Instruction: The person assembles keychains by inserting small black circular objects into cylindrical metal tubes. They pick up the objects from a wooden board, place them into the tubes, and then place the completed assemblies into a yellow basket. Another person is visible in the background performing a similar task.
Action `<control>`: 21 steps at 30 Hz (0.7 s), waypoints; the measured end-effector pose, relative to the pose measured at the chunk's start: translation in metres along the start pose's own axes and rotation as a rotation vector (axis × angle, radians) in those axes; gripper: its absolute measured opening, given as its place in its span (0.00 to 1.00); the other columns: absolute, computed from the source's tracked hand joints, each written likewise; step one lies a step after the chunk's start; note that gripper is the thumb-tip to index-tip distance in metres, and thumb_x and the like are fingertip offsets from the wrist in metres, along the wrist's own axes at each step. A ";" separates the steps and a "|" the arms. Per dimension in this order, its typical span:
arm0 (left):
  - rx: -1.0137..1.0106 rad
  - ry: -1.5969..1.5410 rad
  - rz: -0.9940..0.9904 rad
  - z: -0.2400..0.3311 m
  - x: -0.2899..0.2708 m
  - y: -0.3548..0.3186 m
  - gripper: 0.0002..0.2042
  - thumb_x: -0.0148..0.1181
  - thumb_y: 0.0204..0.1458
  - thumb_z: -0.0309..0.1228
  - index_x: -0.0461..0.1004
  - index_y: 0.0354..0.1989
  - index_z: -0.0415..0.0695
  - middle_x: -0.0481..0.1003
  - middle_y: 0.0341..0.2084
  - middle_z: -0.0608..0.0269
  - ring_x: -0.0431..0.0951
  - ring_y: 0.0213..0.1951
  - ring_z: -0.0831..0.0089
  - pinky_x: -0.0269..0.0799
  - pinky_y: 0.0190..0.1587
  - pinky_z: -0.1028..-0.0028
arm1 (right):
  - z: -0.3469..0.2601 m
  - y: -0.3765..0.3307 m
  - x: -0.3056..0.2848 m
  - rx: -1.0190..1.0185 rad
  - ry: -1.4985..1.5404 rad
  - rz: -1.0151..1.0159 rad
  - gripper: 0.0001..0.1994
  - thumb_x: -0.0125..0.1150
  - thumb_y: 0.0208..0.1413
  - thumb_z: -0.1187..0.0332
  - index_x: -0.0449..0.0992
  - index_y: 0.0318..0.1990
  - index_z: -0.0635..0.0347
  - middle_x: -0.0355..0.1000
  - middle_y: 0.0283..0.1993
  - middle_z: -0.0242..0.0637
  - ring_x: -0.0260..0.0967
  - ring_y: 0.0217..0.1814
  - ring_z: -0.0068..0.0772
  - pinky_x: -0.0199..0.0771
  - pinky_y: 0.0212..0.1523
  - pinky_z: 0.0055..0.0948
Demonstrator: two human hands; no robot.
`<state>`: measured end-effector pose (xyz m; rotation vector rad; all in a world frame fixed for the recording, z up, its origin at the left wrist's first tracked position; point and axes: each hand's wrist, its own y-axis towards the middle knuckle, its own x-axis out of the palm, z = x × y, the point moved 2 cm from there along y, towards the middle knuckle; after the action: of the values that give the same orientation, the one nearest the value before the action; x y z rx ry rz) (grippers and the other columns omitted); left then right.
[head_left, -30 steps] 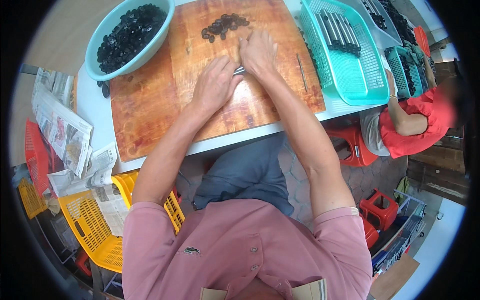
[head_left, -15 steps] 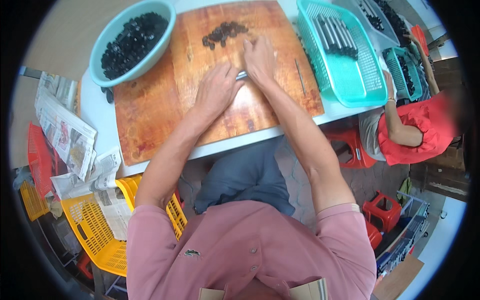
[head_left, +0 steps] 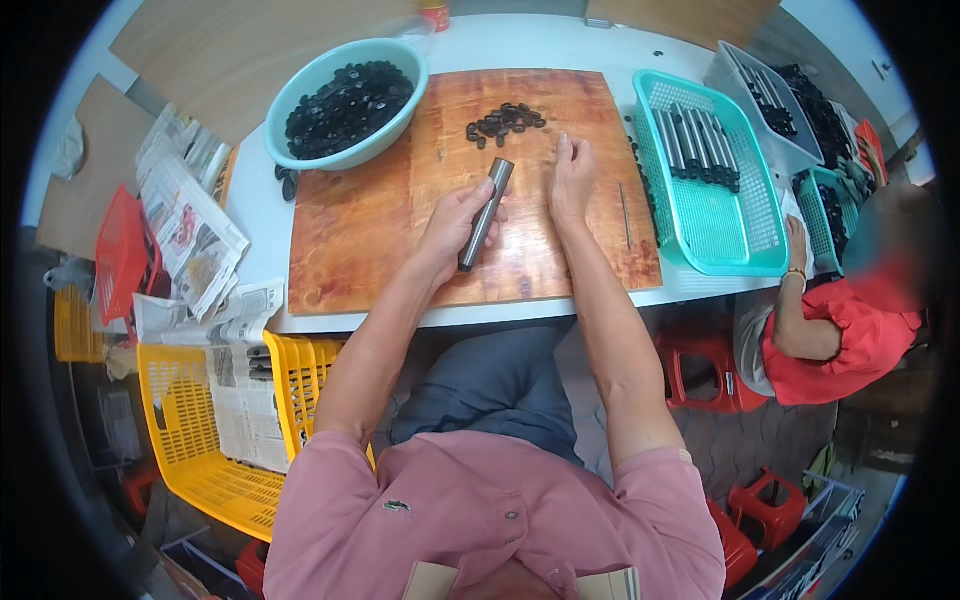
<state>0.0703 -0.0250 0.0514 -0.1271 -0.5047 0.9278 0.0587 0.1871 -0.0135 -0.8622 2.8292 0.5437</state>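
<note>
A dark grey metal tube (head_left: 487, 214) slants upward in my left hand (head_left: 450, 230), whose fingers wrap round its middle above the wooden board (head_left: 365, 235). Its lower end looks black. To the right of the tube and apart from it is my right hand (head_left: 572, 180), with curled fingers pressed together; whatever they hold, if anything, is hidden. Beyond both hands, small black plastic pieces (head_left: 507, 122) lie loose on the board. A thin metal rod (head_left: 626, 215) rests on the board right of my right hand.
At the left a pale teal bowl (head_left: 345, 163) holds many black pieces. The green basket (head_left: 735, 255) at the right contains several metal tubes. Newspapers (head_left: 195, 235) and a yellow crate (head_left: 170, 430) are at lower left. A co-worker in red (head_left: 840, 340) sits at the right.
My hands, close together over the tube before, are now apart. The tube, mostly hidden earlier, shows almost whole in my left hand. The whole view has shifted.
</note>
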 end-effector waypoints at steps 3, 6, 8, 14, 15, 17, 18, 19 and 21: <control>0.118 0.116 0.100 -0.002 -0.013 -0.009 0.18 0.48 0.71 0.45 0.76 0.47 0.40 0.74 0.24 0.69 0.72 0.19 0.83 0.66 0.20 0.82 | -0.005 -0.004 0.006 0.031 -0.006 -0.025 0.18 0.55 0.67 0.56 0.73 0.37 0.65 0.73 0.40 0.50 0.72 0.44 0.52 0.68 0.48 0.46; 0.125 0.104 0.233 -0.005 -0.025 -0.020 0.19 0.48 0.71 0.45 0.76 0.45 0.40 0.72 0.24 0.71 0.70 0.19 0.84 0.66 0.20 0.82 | -0.019 -0.011 0.002 0.038 -0.065 -0.023 0.21 0.54 0.68 0.52 0.73 0.36 0.65 0.74 0.39 0.50 0.72 0.43 0.50 0.68 0.47 0.47; 0.101 0.099 0.295 -0.004 -0.028 -0.026 0.19 0.47 0.71 0.44 0.76 0.42 0.41 0.72 0.23 0.71 0.70 0.19 0.84 0.66 0.21 0.82 | 0.011 0.003 0.003 -0.054 -0.040 -0.034 0.19 0.54 0.69 0.55 0.74 0.37 0.66 0.74 0.36 0.46 0.71 0.41 0.43 0.69 0.47 0.42; 0.306 0.110 0.295 0.019 -0.062 -0.087 0.18 0.46 0.71 0.44 0.74 0.42 0.40 0.74 0.24 0.66 0.70 0.19 0.82 0.70 0.22 0.81 | 0.029 0.017 0.004 -0.147 0.009 -0.072 0.19 0.56 0.69 0.56 0.76 0.38 0.68 0.75 0.33 0.41 0.69 0.35 0.35 0.70 0.40 0.38; 0.335 0.082 0.357 0.028 -0.072 -0.102 0.17 0.47 0.71 0.43 0.73 0.44 0.40 0.75 0.26 0.66 0.71 0.19 0.82 0.70 0.23 0.81 | 0.031 0.018 0.006 -0.169 0.011 -0.067 0.19 0.56 0.69 0.56 0.75 0.37 0.68 0.74 0.32 0.40 0.68 0.35 0.35 0.70 0.40 0.37; 0.382 0.032 0.451 0.049 -0.092 -0.135 0.17 0.49 0.71 0.43 0.72 0.48 0.40 0.77 0.28 0.64 0.71 0.20 0.81 0.72 0.24 0.81 | 0.040 0.026 0.004 -0.143 0.037 -0.086 0.19 0.57 0.69 0.56 0.75 0.36 0.68 0.72 0.30 0.37 0.66 0.33 0.32 0.68 0.37 0.35; 0.413 0.071 0.517 0.063 -0.103 -0.157 0.17 0.50 0.70 0.43 0.71 0.50 0.39 0.77 0.31 0.63 0.73 0.21 0.81 0.73 0.24 0.81 | 0.041 0.026 0.004 -0.128 0.050 -0.089 0.19 0.57 0.69 0.56 0.74 0.36 0.67 0.70 0.29 0.35 0.65 0.32 0.30 0.68 0.36 0.35; 0.443 0.113 0.579 0.073 -0.119 -0.181 0.18 0.51 0.70 0.43 0.70 0.53 0.39 0.78 0.33 0.62 0.74 0.23 0.81 0.74 0.24 0.81 | 0.035 0.022 0.004 -0.112 0.067 -0.094 0.19 0.57 0.69 0.56 0.74 0.35 0.67 0.69 0.29 0.34 0.64 0.31 0.29 0.67 0.35 0.34; 0.534 0.104 0.726 0.087 -0.157 -0.224 0.19 0.52 0.69 0.42 0.70 0.55 0.38 0.78 0.34 0.61 0.77 0.27 0.80 0.75 0.27 0.80 | 0.018 0.012 -0.001 -0.075 0.102 -0.094 0.19 0.57 0.69 0.56 0.74 0.35 0.66 0.66 0.28 0.31 0.62 0.29 0.25 0.64 0.32 0.32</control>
<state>0.1163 -0.2932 0.1425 0.1388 -0.0854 1.7255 0.0531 0.2038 -0.0258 -1.0593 2.8566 0.6125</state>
